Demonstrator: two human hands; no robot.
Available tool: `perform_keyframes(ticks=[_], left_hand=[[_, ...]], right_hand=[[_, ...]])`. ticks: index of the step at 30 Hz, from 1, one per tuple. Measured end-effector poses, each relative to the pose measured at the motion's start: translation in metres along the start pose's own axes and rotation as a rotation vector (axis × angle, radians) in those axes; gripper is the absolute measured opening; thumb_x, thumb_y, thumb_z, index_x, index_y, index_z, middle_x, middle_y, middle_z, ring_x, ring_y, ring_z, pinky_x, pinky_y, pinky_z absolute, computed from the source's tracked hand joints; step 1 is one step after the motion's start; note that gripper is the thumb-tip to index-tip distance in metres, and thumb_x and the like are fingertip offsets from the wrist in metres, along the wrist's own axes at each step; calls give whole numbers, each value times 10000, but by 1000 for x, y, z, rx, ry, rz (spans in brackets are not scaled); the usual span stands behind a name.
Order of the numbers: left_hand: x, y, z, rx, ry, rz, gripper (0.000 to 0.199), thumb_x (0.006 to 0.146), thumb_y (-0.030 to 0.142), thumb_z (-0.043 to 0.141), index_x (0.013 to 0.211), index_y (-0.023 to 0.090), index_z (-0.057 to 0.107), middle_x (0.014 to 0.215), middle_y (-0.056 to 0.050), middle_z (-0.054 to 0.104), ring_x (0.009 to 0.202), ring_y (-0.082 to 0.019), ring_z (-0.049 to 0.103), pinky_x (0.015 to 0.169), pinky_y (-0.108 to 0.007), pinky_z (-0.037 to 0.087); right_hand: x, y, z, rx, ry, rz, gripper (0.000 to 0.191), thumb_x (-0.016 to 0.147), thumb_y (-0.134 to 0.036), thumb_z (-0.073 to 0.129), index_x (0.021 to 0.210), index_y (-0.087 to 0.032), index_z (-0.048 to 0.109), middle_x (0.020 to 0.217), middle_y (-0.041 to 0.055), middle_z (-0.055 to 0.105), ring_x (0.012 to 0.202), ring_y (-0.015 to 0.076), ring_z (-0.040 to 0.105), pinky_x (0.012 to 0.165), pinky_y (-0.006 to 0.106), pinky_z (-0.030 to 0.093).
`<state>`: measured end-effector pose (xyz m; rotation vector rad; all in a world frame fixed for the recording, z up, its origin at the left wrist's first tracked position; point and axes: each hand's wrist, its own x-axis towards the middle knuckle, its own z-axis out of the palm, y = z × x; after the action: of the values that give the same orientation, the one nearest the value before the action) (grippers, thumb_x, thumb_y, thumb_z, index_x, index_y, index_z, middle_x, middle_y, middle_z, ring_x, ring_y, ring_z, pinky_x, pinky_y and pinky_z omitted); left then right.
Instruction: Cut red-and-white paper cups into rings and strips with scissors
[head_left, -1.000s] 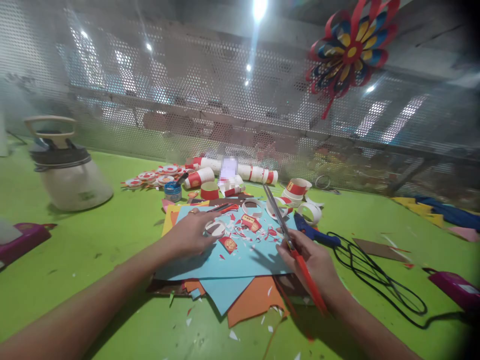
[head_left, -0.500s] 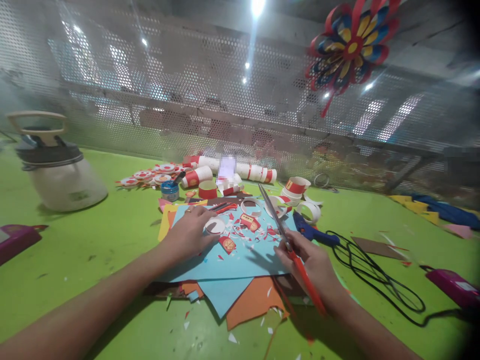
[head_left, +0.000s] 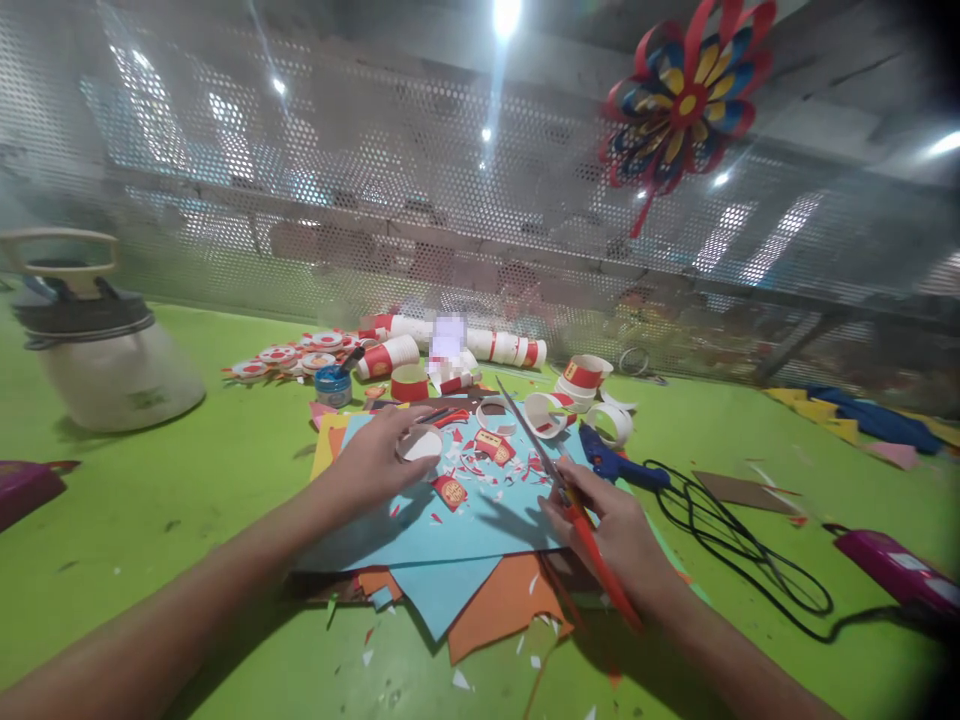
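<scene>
My left hand [head_left: 375, 455] has its thumb and fingers closed round the edge of a white round paper cup base [head_left: 421, 445]. In my right hand [head_left: 600, 520] is a pair of scissors with red handles [head_left: 596, 555], its blades pointing away from me and up to the left. Under both hands lies a light blue paper sheet [head_left: 465, 530], strewn with red and white paper scraps [head_left: 491, 445]. A red cut piece with a gold print [head_left: 451, 491] lies near my left thumb. Behind my left fingers shows a red-handled cutting tool [head_left: 452, 417], partly hidden.
A blue glue gun [head_left: 622, 463] with a looped black cable lies on the right. Cut paper cup rings [head_left: 583, 375], a blue paint jar [head_left: 333, 384] and a row of stacked cups [head_left: 510, 346] stand behind the sheet. A large jug [head_left: 112, 360] is at far left.
My left fingers have drawn in round the cup base, which is now tilted and slightly raised. The scissors stay in my right hand. The whole view has shifted a little.
</scene>
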<state>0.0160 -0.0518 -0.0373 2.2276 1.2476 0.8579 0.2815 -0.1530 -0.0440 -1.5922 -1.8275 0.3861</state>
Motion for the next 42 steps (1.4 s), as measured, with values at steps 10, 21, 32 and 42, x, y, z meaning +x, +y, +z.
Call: perform_keyframes(ticks=[10,21,32,42], left_hand=[[5,2,-24,-962,-33,-327,471,800,365,666,1211,155,574,1029,-115,686,835,-215,649,627,-286,473],[-5,14,-21,-1232,-193,-235,484,817,440,664,1207,159,604,942,-111,682,870,-190,617,684,-257,458],[-18,30,-12,-1056,-344,-66,604,776,391,699,1317,206,506,1020,-103,619,898,-247,599,723,-355,453],[-23,30,-4,-1119,-410,-5,569,825,353,666,1338,206,470,1049,-108,625,906,-220,590,731,-343,457]], right_hand=[[7,10,-9,-367,-262,31,448,811,-325,620,1234,-178,602,1045,140,623,931,342,592,800,489,459],[8,0,-23,-462,-362,-87,402,877,-366,580,1257,-236,559,1153,113,553,1071,305,532,900,480,437],[15,-66,-20,24,-172,-292,265,895,-283,588,1146,-203,610,912,33,664,777,166,598,726,314,490],[22,-74,15,6,85,-577,105,889,-128,544,920,-160,639,833,59,649,771,184,571,686,304,439]])
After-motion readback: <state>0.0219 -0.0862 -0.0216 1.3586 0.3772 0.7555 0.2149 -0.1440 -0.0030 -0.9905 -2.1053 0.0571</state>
